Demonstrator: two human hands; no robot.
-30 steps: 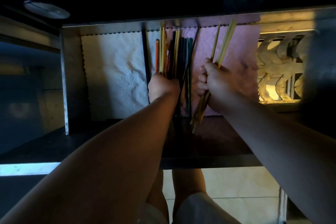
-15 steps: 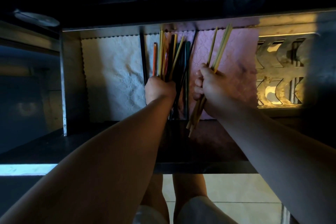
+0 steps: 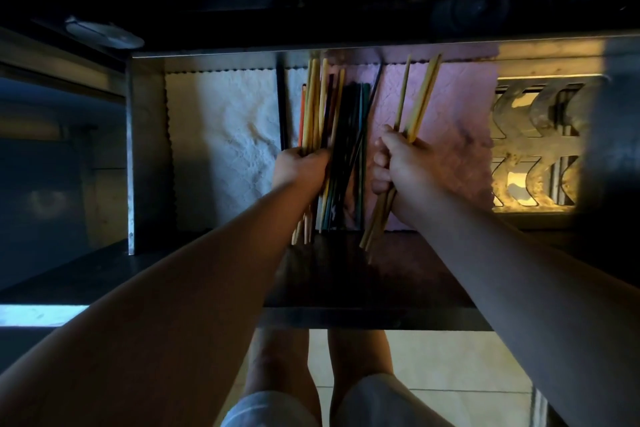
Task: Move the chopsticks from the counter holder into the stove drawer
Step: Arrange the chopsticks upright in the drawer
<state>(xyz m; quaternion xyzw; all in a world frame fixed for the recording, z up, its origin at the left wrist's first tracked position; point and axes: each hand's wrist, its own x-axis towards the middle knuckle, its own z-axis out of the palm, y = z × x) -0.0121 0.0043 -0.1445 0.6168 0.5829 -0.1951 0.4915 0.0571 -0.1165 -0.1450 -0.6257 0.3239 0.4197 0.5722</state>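
I look down into the open stove drawer (image 3: 149, 149), a metal box lined with a white cloth (image 3: 221, 149) and a pink cloth (image 3: 457, 135). My left hand (image 3: 299, 166) grips a bundle of yellow and orange chopsticks (image 3: 313, 104) over the middle of the drawer. Right beside them several dark and green chopsticks (image 3: 349, 135) lie in the drawer. My right hand (image 3: 398, 163) holds a few pale wooden chopsticks (image 3: 419, 97) in a fist above the pink cloth, their tips pointing to the drawer's back. The counter holder is out of sight.
The drawer's dark front edge (image 3: 363, 319) runs across below my forearms. A metal grate (image 3: 533, 149) with curved cut-outs fills the drawer's right end. A round pale object (image 3: 104, 33) sits in shadow at the upper left. My legs stand on a tiled floor (image 3: 450, 360).
Both hands have shifted slightly within the drawer with their bundles. The left bundle fans out a little more, and its lower ends now reach toward the drawer's front.
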